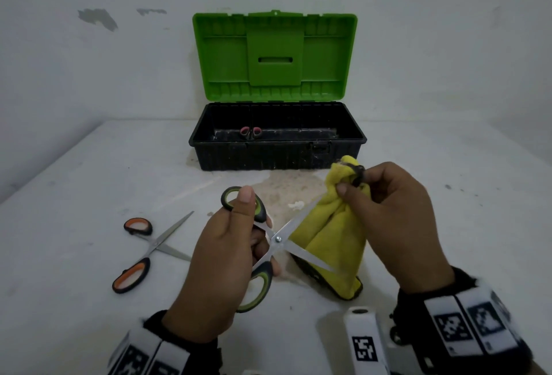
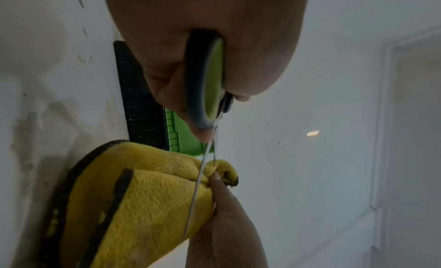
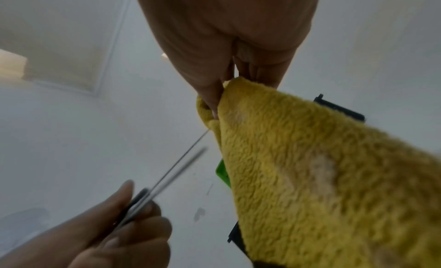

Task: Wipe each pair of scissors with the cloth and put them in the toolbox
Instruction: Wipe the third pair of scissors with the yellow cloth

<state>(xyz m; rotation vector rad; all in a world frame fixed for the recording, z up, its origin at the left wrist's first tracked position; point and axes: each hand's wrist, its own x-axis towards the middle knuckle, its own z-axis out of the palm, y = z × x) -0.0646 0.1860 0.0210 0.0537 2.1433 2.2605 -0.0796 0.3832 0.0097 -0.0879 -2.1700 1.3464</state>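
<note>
My left hand (image 1: 236, 243) grips the green-handled scissors (image 1: 277, 238) by their handles, blades spread wide above the table. My right hand (image 1: 385, 210) pinches the yellow cloth (image 1: 331, 231) round the tip of the upper blade; the cloth hangs down to the table. In the left wrist view the green handle (image 2: 210, 83) sits in my palm and the blade (image 2: 198, 187) runs into the cloth (image 2: 152, 196). In the right wrist view the cloth (image 3: 310, 168) hangs from my fingers. The toolbox (image 1: 277, 138) stands open behind, pink-handled scissors (image 1: 250, 132) inside.
Orange-handled scissors (image 1: 146, 250) lie open on the white table (image 1: 74, 189) left of my left hand. The green toolbox lid (image 1: 274, 52) leans against the wall. A stained patch on the table (image 1: 283, 186) lies in front of the toolbox.
</note>
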